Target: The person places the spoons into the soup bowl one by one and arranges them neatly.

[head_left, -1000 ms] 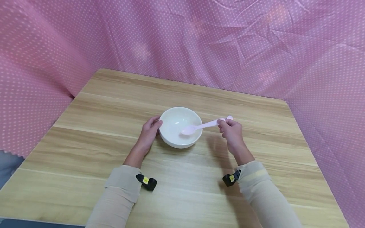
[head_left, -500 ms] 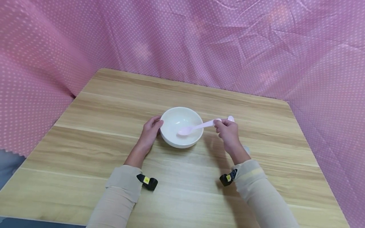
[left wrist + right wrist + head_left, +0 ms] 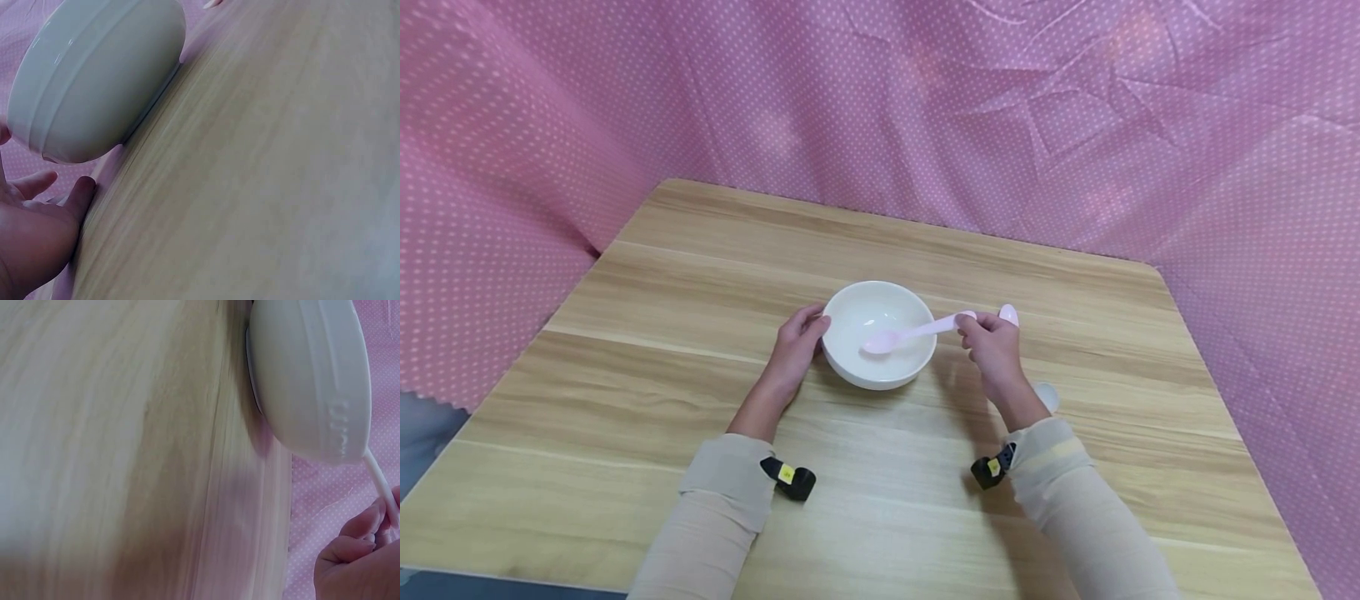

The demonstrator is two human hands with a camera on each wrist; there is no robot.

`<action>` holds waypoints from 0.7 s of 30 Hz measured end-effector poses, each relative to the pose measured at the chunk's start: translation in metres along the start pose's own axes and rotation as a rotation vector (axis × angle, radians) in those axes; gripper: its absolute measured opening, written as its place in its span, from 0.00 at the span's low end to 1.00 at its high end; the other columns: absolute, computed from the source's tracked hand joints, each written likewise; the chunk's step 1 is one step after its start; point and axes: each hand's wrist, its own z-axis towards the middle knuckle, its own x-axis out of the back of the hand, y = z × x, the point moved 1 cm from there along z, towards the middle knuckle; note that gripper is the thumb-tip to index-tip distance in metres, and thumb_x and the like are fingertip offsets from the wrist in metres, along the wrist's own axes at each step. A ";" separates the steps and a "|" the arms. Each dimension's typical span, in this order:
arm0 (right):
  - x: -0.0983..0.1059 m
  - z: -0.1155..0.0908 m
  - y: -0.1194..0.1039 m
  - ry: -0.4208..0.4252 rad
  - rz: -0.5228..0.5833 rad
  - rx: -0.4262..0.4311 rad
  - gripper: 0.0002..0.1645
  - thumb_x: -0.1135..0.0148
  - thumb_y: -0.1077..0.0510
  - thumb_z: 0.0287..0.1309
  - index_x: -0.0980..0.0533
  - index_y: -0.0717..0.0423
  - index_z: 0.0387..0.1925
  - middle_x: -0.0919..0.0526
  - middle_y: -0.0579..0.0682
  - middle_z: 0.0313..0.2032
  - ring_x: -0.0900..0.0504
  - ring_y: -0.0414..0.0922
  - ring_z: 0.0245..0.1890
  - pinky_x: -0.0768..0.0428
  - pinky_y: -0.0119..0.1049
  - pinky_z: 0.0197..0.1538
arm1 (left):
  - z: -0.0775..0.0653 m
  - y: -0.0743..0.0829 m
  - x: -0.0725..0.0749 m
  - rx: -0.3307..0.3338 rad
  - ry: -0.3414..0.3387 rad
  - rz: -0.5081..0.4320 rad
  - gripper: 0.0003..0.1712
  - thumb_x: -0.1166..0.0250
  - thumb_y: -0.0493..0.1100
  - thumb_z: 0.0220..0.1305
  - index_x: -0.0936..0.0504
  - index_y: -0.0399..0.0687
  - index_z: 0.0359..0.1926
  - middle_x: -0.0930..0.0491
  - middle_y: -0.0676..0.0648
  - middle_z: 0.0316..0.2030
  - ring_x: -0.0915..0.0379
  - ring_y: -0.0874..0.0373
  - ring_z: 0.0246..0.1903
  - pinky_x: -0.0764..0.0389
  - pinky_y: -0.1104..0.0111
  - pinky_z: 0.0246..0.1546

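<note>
A white bowl [image 3: 880, 375] stands upright on the wooden table. My left hand [image 3: 793, 346] holds its left side, thumb at the rim and the other fingers lower along the outer wall. In the left wrist view the bowl [image 3: 106, 75] shows from the side, with part of the left hand [image 3: 37, 237] below it. My right hand [image 3: 994, 354] pinches the handle of a pale pink spoon [image 3: 917, 332], whose head is inside the bowl. The right wrist view shows fingers of the right hand [image 3: 359, 550] on the spoon handle [image 3: 380, 481]; the spoon's head is hidden there.
A pale pink oval end [image 3: 1008, 314], like a spoon's head, lies just behind the right hand, the rest hidden. A small whitish round thing [image 3: 1047, 397] lies beside the right wrist. Pink dotted cloth [image 3: 880, 108] hangs behind the table [image 3: 700, 275].
My right hand has moved left, carrying the spoon's head farther across the bowl. The whitish round thing has come into sight beside the right wrist. The left hand and bowl have barely shifted.
</note>
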 end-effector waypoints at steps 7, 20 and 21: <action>-0.004 0.001 0.001 0.004 -0.023 -0.009 0.06 0.40 0.58 0.57 0.25 0.56 0.28 0.26 0.42 0.21 0.30 0.38 0.22 0.34 0.26 0.23 | -0.003 0.005 -0.001 0.014 -0.004 -0.001 0.28 0.48 0.48 0.69 0.38 0.41 0.67 0.33 0.39 0.62 0.35 0.51 0.61 0.33 0.63 0.63; -0.012 0.001 0.002 0.021 -0.066 -0.003 0.08 0.39 0.56 0.56 0.23 0.57 0.31 0.25 0.42 0.22 0.29 0.39 0.24 0.31 0.28 0.25 | -0.001 0.004 -0.001 0.014 0.009 0.025 0.29 0.47 0.49 0.69 0.37 0.43 0.66 0.32 0.41 0.61 0.33 0.52 0.60 0.32 0.63 0.62; -0.012 0.001 0.002 0.022 -0.071 -0.004 0.08 0.39 0.56 0.56 0.23 0.58 0.31 0.24 0.42 0.23 0.28 0.39 0.24 0.31 0.28 0.26 | -0.001 0.004 -0.001 0.015 0.008 0.025 0.29 0.48 0.50 0.69 0.37 0.43 0.66 0.32 0.40 0.61 0.34 0.52 0.60 0.32 0.63 0.63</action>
